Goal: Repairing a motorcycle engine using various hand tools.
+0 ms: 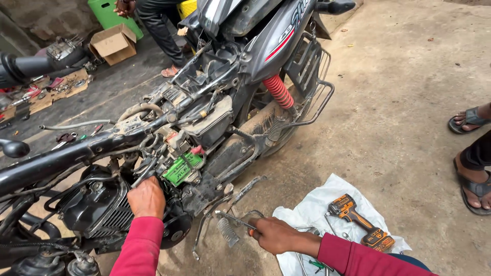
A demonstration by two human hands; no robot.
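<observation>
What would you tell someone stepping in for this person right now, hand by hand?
Left hand: pressed into the stripped motorcycle's engine area, just below the green part; what the fingers grip is hidden.
Right hand: holds a slim metal tool pointing toward the engine.
Nearby: orange cordless driver and loose tools lie on the white cloth on the concrete.
Done: seat and side covers are off, frame and wiring exposed.
Left: the work at the engine is still in hand; nothing shows it finished.

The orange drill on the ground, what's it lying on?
The orange drill lies on a white plastic sheet spread over the concrete. The ground under the sheet is covered.
</observation>
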